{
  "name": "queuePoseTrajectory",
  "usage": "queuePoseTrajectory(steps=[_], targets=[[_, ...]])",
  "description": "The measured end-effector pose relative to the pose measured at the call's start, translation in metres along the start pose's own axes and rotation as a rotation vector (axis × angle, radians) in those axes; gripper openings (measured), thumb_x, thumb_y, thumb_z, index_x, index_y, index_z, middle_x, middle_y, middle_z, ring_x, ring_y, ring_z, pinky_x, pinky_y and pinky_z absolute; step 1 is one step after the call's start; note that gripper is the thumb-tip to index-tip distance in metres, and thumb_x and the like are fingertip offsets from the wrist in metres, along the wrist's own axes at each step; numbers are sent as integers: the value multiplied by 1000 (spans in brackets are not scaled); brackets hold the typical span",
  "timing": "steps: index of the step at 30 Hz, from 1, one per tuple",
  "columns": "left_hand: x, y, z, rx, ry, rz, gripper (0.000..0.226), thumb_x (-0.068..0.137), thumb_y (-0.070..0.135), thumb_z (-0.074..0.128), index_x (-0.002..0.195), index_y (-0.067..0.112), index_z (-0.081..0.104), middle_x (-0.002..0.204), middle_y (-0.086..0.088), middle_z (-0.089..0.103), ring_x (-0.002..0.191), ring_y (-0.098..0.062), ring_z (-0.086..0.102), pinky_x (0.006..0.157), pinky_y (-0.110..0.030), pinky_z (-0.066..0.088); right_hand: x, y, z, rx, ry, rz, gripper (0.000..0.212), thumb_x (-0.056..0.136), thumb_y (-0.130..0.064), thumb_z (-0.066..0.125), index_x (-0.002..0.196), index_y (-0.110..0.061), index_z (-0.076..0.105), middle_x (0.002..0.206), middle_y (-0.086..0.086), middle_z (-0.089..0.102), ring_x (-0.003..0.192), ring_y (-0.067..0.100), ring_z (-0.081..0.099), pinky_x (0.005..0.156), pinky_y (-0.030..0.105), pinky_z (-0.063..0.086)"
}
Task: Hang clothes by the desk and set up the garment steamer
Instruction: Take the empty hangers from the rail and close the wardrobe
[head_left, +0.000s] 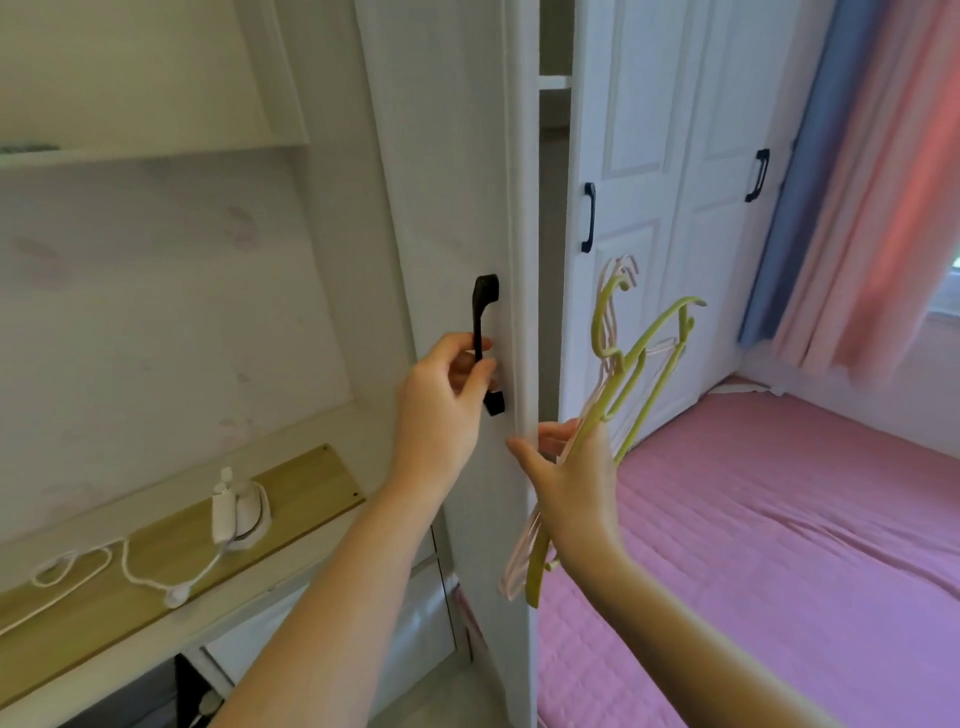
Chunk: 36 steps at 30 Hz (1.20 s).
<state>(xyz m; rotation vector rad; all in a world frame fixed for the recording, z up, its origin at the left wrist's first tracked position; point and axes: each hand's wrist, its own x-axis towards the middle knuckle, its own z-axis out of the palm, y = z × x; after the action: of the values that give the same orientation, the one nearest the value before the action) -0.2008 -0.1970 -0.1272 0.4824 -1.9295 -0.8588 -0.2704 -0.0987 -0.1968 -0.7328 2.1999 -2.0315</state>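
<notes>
No text to read anywhere here: no labels, brands, numbers or signs show on any surface in view.

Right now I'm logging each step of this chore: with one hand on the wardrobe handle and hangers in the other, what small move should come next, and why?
Probably swing the wardrobe door one way or the other with the left hand, which grips its black handle. The door stands ajar, a dark gap beside it. The right hand already holds the green and pink hangers, so it is not free.
</notes>
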Motion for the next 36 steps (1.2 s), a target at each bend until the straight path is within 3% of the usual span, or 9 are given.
queuePoseTrajectory(steps=[5,11,21,24,31,36], targets=[[3,-9,0,51,14,103,15,91,22,64,105,17,69,82,10,70,78,1,66,72,-7,50,2,4,3,-36,44,-56,31,79,-25,78,95,-18,52,84,-13,59,83,-18,53,66,-4,38],[4,-12,14,100,34,245,21,92,19,61,108,7,69,92,-4,70,82,-14,68,76,-32,58,13,10,-8,-85,28,-91,26,81,-22,75,89,-17,50,83,-11,56,81,-23,49,67,-7,32],[12,-6,56,107,53,305,19,90,16,65,105,5,70,90,-4,70,80,-15,68,72,-31,59,40,26,-29,-71,74,-94,27,85,-17,72,83,-21,45,82,-9,54,79,-18,52,65,-3,38],[16,-3,75,157,88,326,21,91,18,64,105,5,70,86,-4,69,75,-14,67,66,-25,56,55,37,-38,-75,100,-111,22,85,-17,71,87,-15,49,84,-6,54,79,-11,52,66,0,38],[40,-2,132,233,105,337,22,91,23,66,101,5,71,83,-4,69,67,-17,65,57,-32,55,112,60,-62,-61,131,-102,22,86,-18,70,93,-8,52,85,-8,53,79,-10,53,65,2,39],[66,-1,182,247,140,330,19,88,22,69,96,5,71,80,-3,69,63,-15,65,54,-23,53,167,79,-76,-15,118,-100,22,85,-17,71,95,-7,53,87,-5,56,80,-6,57,66,3,43]])
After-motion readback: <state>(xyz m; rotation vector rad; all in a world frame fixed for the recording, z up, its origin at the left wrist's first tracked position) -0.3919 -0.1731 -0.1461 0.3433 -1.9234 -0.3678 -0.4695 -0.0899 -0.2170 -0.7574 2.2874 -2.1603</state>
